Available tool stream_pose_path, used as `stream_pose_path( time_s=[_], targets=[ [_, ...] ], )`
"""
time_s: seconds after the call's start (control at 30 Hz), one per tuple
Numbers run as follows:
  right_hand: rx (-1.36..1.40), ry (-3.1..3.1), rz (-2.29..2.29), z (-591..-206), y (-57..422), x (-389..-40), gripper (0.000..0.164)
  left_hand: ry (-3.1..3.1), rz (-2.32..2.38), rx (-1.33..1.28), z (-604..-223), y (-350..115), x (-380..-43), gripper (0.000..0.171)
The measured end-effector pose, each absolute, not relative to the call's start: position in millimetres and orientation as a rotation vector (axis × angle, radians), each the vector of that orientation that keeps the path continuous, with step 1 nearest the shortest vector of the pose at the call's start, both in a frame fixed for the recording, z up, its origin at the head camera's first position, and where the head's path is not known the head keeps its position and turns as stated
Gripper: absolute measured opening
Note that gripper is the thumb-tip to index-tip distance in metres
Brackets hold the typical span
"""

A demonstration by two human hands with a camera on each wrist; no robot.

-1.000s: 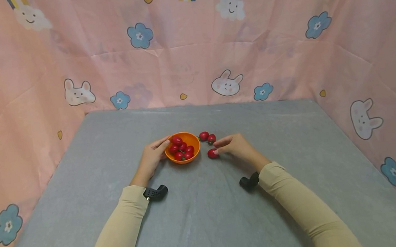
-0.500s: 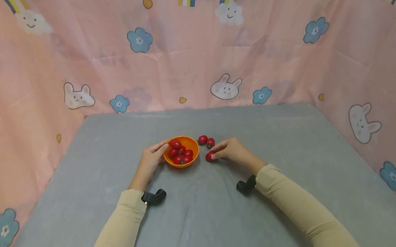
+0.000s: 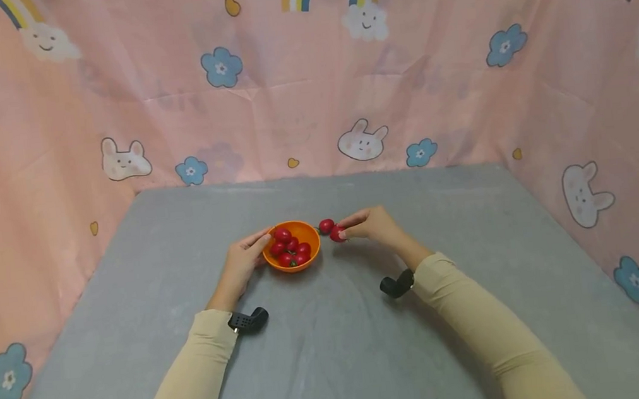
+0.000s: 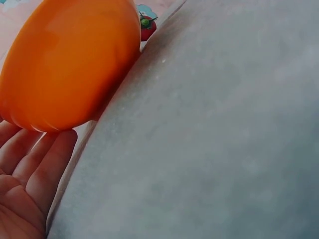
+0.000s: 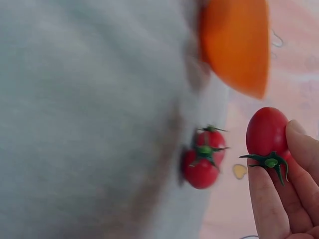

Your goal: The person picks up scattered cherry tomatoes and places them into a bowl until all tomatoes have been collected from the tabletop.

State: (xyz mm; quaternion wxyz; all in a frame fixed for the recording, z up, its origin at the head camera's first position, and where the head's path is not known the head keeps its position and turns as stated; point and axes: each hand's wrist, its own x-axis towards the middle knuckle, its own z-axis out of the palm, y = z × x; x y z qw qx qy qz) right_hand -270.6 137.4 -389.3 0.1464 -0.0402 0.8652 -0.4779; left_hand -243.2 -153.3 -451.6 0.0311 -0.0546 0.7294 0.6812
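Note:
My left hand (image 3: pixel 242 260) grips an orange bowl (image 3: pixel 306 229) at its left side, thumb at the rim and fingers against the outer wall (image 4: pixel 75 64). Several red cherry tomatoes (image 3: pixel 292 245) lie inside it. Right of the bowl, my right hand (image 3: pixel 377 227) pinches one cherry tomato (image 5: pixel 266 130) between thumb and fingers, raised off the table with its green stem showing. Two more cherry tomatoes sit close together on the table; the nearer one (image 5: pixel 200 170) overlaps the other (image 5: pixel 216 143) in the right wrist view. The head view shows just one of them (image 3: pixel 326 226) beside the held tomato.
Grey cloth covers the table (image 3: pixel 310 352). A pink curtain (image 3: pixel 288 107) printed with rabbits, flowers and rainbows hangs at the back and both sides. Each wrist wears a black camera, one on the left (image 3: pixel 249 320) and one on the right (image 3: pixel 397 284).
My right hand has taken hold of the nearest tomato and lifted it from the table, moving slightly away from me. The left hand keeps its hold on the bowl.

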Motion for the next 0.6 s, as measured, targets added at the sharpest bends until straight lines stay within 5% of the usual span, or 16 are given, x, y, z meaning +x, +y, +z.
stream_pose_path(
  time_s=[0.6],
  targets=[
    [-0.149, 2.470, -1.401, -371, 113, -273, 0.031, 2.262, 2.088, -0.162, -453, -154, -243, 0.043]
  ],
)
